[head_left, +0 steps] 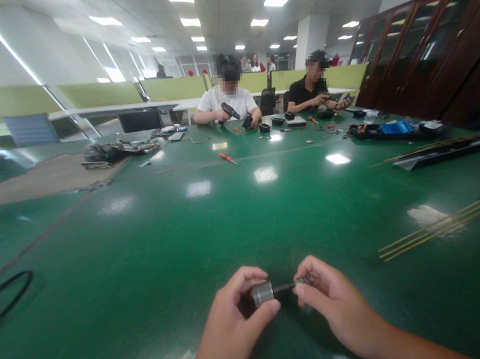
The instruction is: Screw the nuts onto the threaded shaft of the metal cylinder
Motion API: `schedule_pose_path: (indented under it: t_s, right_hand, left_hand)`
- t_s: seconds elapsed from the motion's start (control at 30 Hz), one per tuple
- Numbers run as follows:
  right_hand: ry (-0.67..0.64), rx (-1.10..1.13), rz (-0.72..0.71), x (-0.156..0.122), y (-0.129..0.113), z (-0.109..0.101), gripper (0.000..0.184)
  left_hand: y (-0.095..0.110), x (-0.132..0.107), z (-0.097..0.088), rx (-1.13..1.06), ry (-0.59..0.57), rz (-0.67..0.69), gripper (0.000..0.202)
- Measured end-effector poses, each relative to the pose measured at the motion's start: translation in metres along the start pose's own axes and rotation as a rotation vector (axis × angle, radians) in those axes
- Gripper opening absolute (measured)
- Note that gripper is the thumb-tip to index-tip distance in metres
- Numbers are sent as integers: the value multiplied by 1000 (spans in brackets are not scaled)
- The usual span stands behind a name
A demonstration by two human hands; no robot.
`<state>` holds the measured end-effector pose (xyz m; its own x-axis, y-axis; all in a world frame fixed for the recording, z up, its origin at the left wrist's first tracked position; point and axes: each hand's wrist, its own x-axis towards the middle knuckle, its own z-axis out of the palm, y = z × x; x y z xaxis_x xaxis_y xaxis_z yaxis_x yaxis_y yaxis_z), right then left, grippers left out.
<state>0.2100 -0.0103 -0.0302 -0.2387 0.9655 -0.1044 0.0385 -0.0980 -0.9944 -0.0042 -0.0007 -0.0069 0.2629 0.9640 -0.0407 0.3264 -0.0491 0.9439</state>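
Low in the head view, my left hand (242,315) is closed around a short grey metal cylinder (264,293), which looks like a small motor or gearbox. A thin dark shaft (285,288) runs out of the cylinder's right end toward my right hand (332,301). My right thumb and fingers pinch a small shiny metal piece (305,280) at the far end of that shaft. Its exact kind is partly hidden by the fingers. Both hands are just above the green table (179,243), with the cylinder lying roughly sideways between them.
Thin brass-coloured rods (438,227) lie to the right, a black cable loop (11,296) to the left. Farther off are an orange-handled screwdriver (227,157), a pile of parts (116,150) and a black tray (395,130). Across the table, one person holds a power drill (230,111); another handles a part.
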Motion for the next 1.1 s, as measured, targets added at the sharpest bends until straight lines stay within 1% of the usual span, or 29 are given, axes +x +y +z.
schedule_pose_path:
  t_s: [0.13, 0.2, 0.3, 0.37, 0.43, 0.5, 0.67, 0.73, 0.8, 0.83, 0.9, 0.97, 1.03, 1.1]
  right_hand:
    - [8, 28, -6, -1, 1, -1, 17]
    - [36, 69, -9, 1, 1, -1, 20]
    - [155, 219, -31, 6, 3, -3, 28]
    - [247, 349, -42, 11, 4, -4, 34]
    - [282, 444, -49, 14, 5, -4, 39]
    - [246, 482, -45, 15, 6, -3, 43]
    - [128, 465, -56, 16, 9, -3, 53]
    - [102, 466, -79, 17, 9, -4, 54]
    - [91, 462, -103, 18, 8, -5, 54]
    - [91, 465, -108, 19, 7, -6, 54]
    - [86, 477, -107, 20, 6, -6, 54]
    - [87, 491, -110, 20, 5, -7, 54]
    - [80, 478, -114, 21, 5, -7, 55]
    - [72, 457, -115, 21, 6, -7, 55]
  left_hand:
    - [-1, -1, 0, -23, -4, 5, 29]
    - [-1, -1, 0, -37, -11, -2, 28]
    - [-4, 1, 0, -82, 30, -1, 26]
    - [-5, 3, -1, -131, 76, 6, 32]
    - [-7, 4, -2, -180, 118, 7, 39]
    - [-8, 6, -4, -240, 173, 4, 44]
    - [-10, 9, -6, -342, 289, 17, 55]
    - [-8, 10, -4, -364, 344, 18, 50]
    - [-2, 11, -2, -388, 397, 6, 41]
    - [3, 10, -2, -397, 416, -3, 42]
    - [13, 3, -7, -403, 437, -30, 58]
    - [21, -14, -19, -370, 436, -63, 70]
    - [21, -43, -37, -262, 429, -84, 78]
    - [12, -79, -56, -116, 488, -80, 80]
